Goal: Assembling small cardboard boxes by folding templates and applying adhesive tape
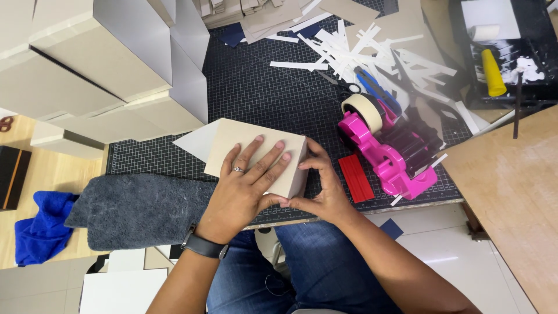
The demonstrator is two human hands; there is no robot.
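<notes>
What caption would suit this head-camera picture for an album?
Two hands, left hand flat on top and right hand at the side, press a beige cardboard box beside a pink tape dispenser.

Bare forearms; black wristwatch on left wrist, silver ring on left finger; blue jeans.

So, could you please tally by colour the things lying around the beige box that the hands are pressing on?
Beige box under left hand and right hand: 1
Pink tape dispenser: 1
Red strip: 1
Grey towel: 1
Blue cloth: 1
Yellow roller handle: 1
Total: 6
</notes>
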